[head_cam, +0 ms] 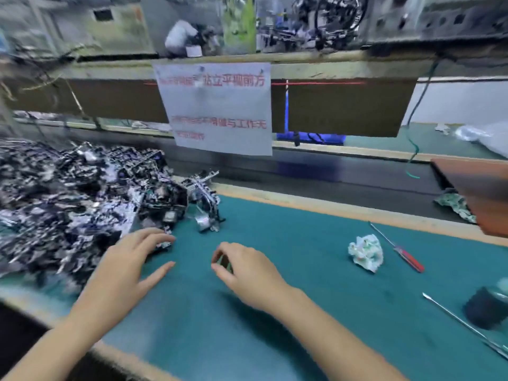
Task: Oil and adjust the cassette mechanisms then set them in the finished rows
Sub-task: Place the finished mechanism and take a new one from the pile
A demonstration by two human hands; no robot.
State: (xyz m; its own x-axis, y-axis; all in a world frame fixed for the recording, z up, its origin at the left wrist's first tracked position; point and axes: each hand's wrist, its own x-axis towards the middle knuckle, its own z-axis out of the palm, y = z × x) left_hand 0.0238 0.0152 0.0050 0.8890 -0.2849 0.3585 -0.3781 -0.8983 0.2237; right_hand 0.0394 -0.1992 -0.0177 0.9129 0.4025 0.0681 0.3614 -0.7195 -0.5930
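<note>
Left hand [132, 254] touches the mechanism pile [68, 199] (right hand [244, 266] curled).

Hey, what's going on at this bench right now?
A person is working at a green mat beside a big heap of cassette mechanisms. The left hand reaches with straight fingers to a mechanism at the heap's edge. The right hand is curled round a small part, too blurred to identify. A red-handled screwdriver, a crumpled cloth, a thin metal probe and a dark pot lie untouched to the right.
</note>
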